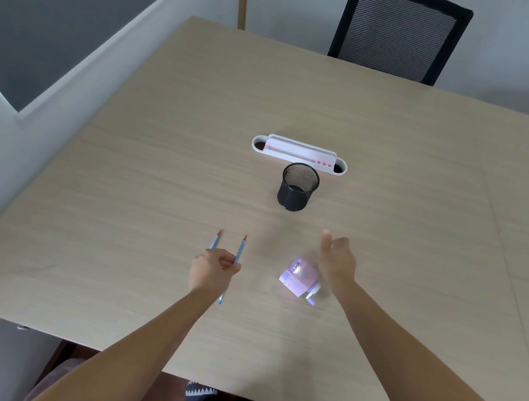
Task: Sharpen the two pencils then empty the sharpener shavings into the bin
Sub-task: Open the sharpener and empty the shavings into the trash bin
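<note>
Two blue pencils with red tips lie on the wooden table [155,183], pointing away from me. My left hand [213,270] is closed around the right pencil [241,248]; its lower end sticks out below my wrist. The left pencil [215,240] lies just beside that hand, partly hidden by it. A lilac crank sharpener [298,275] sits to the right, blurred. My right hand [337,258] hovers just right of the sharpener, fingers apart and holding nothing. A black mesh cup [297,187] stands farther back at the centre.
A white cable tray [299,154] is set into the table behind the mesh cup. A black mesh-backed chair [399,31] stands at the far edge. The table's near edge runs just above my lap.
</note>
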Available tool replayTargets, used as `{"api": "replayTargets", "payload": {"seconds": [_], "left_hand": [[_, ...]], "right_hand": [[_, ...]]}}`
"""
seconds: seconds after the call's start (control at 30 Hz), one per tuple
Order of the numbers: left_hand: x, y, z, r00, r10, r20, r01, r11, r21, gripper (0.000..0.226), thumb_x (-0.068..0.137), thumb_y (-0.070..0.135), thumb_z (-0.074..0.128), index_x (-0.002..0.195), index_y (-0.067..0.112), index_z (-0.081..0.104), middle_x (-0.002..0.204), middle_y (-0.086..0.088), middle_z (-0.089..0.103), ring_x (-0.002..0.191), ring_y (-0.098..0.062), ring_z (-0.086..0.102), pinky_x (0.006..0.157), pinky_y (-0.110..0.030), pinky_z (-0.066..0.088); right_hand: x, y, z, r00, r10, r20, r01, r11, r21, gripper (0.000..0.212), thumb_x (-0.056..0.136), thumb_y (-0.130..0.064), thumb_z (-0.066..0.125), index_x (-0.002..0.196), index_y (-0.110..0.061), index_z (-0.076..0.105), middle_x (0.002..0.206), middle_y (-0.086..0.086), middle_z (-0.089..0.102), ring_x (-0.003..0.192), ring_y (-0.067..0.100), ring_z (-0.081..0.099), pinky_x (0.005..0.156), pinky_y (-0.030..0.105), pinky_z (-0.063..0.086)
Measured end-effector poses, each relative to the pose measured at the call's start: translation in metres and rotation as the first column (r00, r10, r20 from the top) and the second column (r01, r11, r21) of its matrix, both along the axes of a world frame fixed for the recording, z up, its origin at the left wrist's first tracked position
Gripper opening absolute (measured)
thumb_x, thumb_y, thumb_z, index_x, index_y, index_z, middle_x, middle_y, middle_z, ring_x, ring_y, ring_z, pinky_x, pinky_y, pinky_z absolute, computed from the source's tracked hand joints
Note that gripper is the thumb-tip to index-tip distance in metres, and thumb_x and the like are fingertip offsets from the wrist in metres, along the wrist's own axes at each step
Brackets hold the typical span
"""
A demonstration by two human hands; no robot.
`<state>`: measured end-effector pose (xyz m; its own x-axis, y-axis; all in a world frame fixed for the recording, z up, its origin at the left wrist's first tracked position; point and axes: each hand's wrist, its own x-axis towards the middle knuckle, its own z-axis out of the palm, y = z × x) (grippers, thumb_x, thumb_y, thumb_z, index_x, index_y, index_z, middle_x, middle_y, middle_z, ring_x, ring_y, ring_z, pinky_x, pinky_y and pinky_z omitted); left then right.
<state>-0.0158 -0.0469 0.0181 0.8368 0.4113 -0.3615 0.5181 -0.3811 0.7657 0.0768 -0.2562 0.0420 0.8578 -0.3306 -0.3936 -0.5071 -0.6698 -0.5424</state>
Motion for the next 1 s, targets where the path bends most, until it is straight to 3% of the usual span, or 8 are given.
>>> {"api": "replayTargets", "payload": {"seconds": [0.17,0.33,0.47,0.63,0.73,0.87,0.93,1.0], "left_hand": [[0.022,0.011,-0.013,0.984,0.021,-0.176,0.02,0.973,0.229,0.007,0.078,0.021,0.073,0.082,0.016,0.071,0.082,-0.008,0.072,0.078,-0.027,0.067,0.062,-0.03,0.052],[0.037,0.016,-0.026,0.957,0.002,-0.292,0.106,0.93,0.352,0.02,0.079,0.021,0.072,0.095,0.011,0.068,0.092,-0.01,0.07,0.081,-0.028,0.068,0.065,-0.034,0.057],[0.04,0.016,-0.032,0.946,-0.02,-0.323,0.152,0.909,0.389,0.024,0.08,0.022,0.071,0.098,0.008,0.064,0.095,-0.012,0.068,0.086,-0.03,0.068,0.065,-0.033,0.053],[0.043,0.017,-0.034,0.939,-0.055,-0.341,0.201,0.889,0.412,0.024,0.081,0.02,0.07,0.098,0.004,0.062,0.094,-0.014,0.068,0.086,-0.032,0.067,0.066,-0.035,0.054],[0.044,0.018,-0.03,0.936,-0.069,-0.345,0.223,0.875,0.429,0.022,0.082,0.017,0.068,0.1,0.005,0.061,0.097,-0.015,0.066,0.088,-0.033,0.066,0.068,-0.037,0.053],[0.041,0.014,-0.026,0.968,-0.16,-0.193,0.235,0.846,0.48,0.036,0.079,0.019,0.073,0.111,0.009,0.058,0.106,-0.011,0.061,0.095,-0.03,0.061,0.072,-0.041,0.055],[0.041,0.007,-0.028,0.966,-0.255,-0.048,0.252,0.876,0.411,0.041,0.076,0.016,0.076,0.112,0.011,0.058,0.104,-0.007,0.059,0.091,-0.024,0.059,0.075,-0.038,0.053],[0.04,-0.004,-0.031,0.934,-0.358,0.006,0.343,0.899,0.271,0.044,0.072,0.015,0.079,0.111,0.012,0.059,0.095,-0.001,0.056,0.082,-0.016,0.054,0.079,-0.031,0.049]], "right_hand": [[-0.035,0.011,-0.018,0.942,0.276,-0.192,-0.274,0.961,0.036,0.052,0.095,-0.051,0.032,0.13,-0.012,0.04,0.122,0.018,0.048,0.102,0.035,0.051,0.084,0.038,0.047],[-0.044,0.011,-0.028,0.941,0.323,-0.1,-0.312,0.944,0.111,0.033,0.098,-0.038,0.033,0.111,-0.012,0.049,0.104,0.012,0.054,0.087,0.029,0.049,0.067,0.032,0.043],[-0.043,0.007,-0.025,0.941,0.336,0.025,-0.336,0.927,0.164,0.028,0.1,-0.033,0.031,0.091,-0.016,0.052,0.078,-0.002,0.054,0.079,0.025,0.05,0.059,0.03,0.038],[-0.029,0.003,-0.03,0.909,0.413,0.057,-0.417,0.894,0.162,0.025,0.1,-0.029,0.032,0.085,-0.024,0.052,0.081,-0.002,0.061,0.077,0.02,0.051,0.058,0.022,0.037],[-0.023,0.001,-0.03,0.896,0.44,0.059,-0.443,0.881,0.166,0.029,0.101,-0.029,0.03,0.082,-0.025,0.053,0.073,-0.011,0.055,0.07,0.018,0.05,0.053,0.02,0.037],[-0.024,-0.002,-0.034,0.872,0.484,0.079,-0.49,0.859,0.146,0.03,0.101,-0.029,0.028,0.091,-0.021,0.056,0.079,-0.009,0.059,0.074,0.02,0.052,0.059,0.019,0.038],[-0.025,-0.003,-0.036,0.859,0.505,0.089,-0.513,0.848,0.136,0.03,0.101,-0.027,0.028,0.1,-0.016,0.056,0.084,-0.007,0.06,0.082,0.021,0.055,0.063,0.018,0.038],[-0.027,-0.004,-0.038,0.848,0.522,0.091,-0.53,0.839,0.127,0.029,0.101,-0.026,0.028,0.104,-0.015,0.055,0.088,-0.005,0.061,0.088,0.023,0.056,0.068,0.024,0.037]]}}
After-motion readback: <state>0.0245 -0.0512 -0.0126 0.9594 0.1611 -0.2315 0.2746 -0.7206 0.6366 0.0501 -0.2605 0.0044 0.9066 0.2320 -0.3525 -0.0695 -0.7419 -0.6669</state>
